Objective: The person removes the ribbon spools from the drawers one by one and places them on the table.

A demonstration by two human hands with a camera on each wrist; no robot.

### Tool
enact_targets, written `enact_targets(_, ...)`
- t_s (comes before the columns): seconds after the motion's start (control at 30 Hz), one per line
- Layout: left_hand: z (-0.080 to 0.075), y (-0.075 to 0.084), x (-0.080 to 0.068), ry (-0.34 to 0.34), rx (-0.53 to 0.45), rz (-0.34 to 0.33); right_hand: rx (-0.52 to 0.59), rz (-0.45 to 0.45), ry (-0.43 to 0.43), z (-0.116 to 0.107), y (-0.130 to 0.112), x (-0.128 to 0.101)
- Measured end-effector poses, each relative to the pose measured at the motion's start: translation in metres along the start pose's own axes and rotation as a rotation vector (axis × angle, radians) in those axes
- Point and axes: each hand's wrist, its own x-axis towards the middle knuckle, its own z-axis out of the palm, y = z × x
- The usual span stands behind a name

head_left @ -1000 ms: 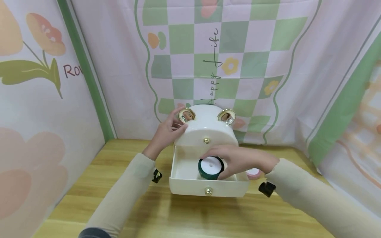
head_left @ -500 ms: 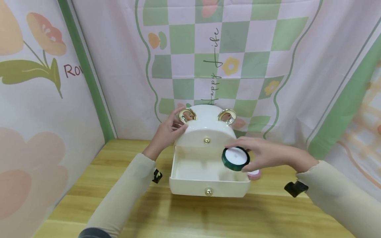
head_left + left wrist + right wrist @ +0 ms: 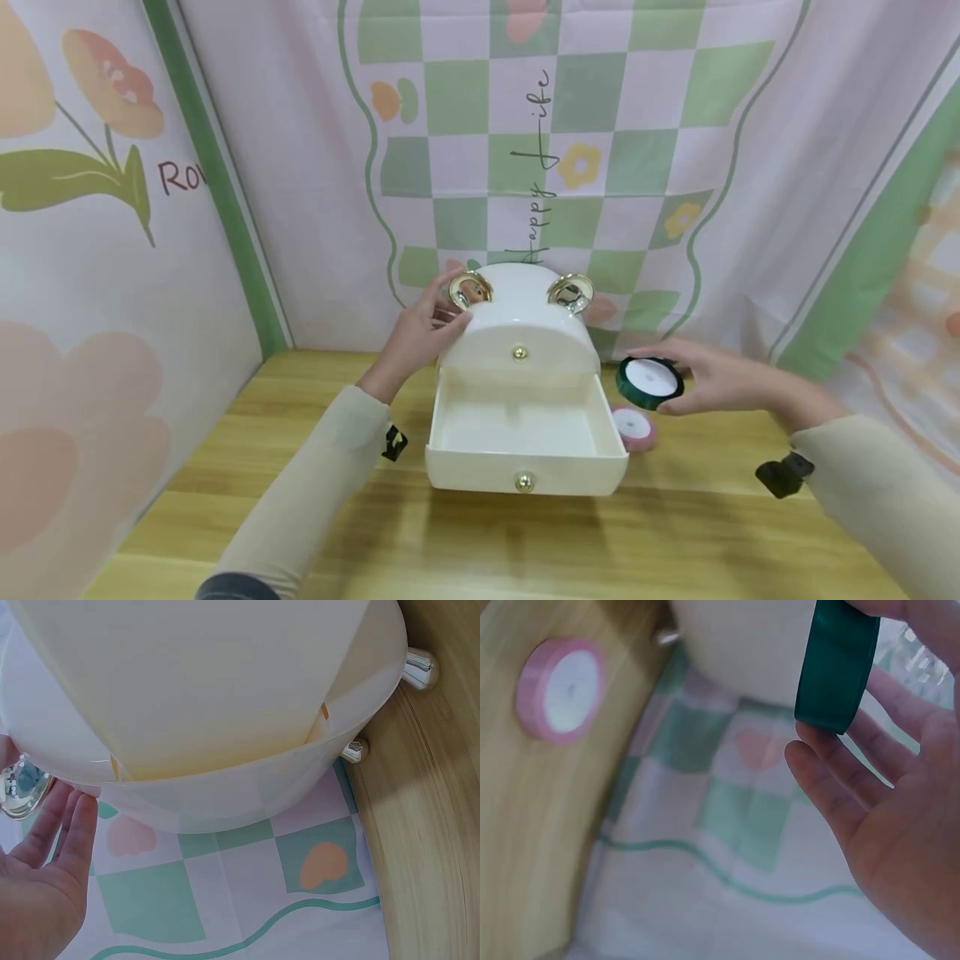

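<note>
A roll of dark green ribbon [image 3: 649, 380] with a white face is pinched between the thumb and fingers of my right hand [image 3: 723, 379], held up to the right of a white storage box [image 3: 517, 329]. In the right wrist view the green ribbon [image 3: 838, 667] shows edge-on at the fingertips. My left hand [image 3: 422, 333] grips the box's upper left side by its gold ear [image 3: 471, 291], the thumb in front and the fingers behind. The box's lower drawer [image 3: 527, 473] is pulled out, and nothing lies in it.
A roll of pink ribbon [image 3: 633, 428] lies on the wooden table [image 3: 337, 517], close to the drawer's right side. Behind the box hangs a checked green and white curtain [image 3: 517, 125]. Short metal feet [image 3: 421, 669] hold the box up.
My right hand has lifted the green ribbon roll out of the drawer and carried it to the right, past the drawer's side. My left hand has stayed on the box.
</note>
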Motion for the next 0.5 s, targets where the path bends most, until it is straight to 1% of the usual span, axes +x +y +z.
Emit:
enact_targets(0.1, 0.000, 0.000, -0.001, -0.001, -0.004, 0.004, -0.007, 0.056, 0.011, 0.003, 0.016, -0.008)
enact_targets(0.23, 0.001, 0.000, -0.001, 0.001, -0.006, 0.016, -0.030, 0.190, 0.009, 0.008, 0.039, -0.021)
enact_targets(0.37, 0.001, -0.001, 0.000, 0.007, -0.001, 0.019, -0.007, 0.333, -0.018, 0.018, 0.060, -0.032)
enact_targets(0.43, 0.001, -0.002, 0.000, 0.010, -0.001, 0.017, -0.002, 0.387, -0.027, 0.024, 0.069, -0.037)
enact_targets(0.5, 0.001, -0.002, 0.000, 0.013, -0.001, 0.015, -0.006, 0.421, -0.031, 0.030, 0.077, -0.040)
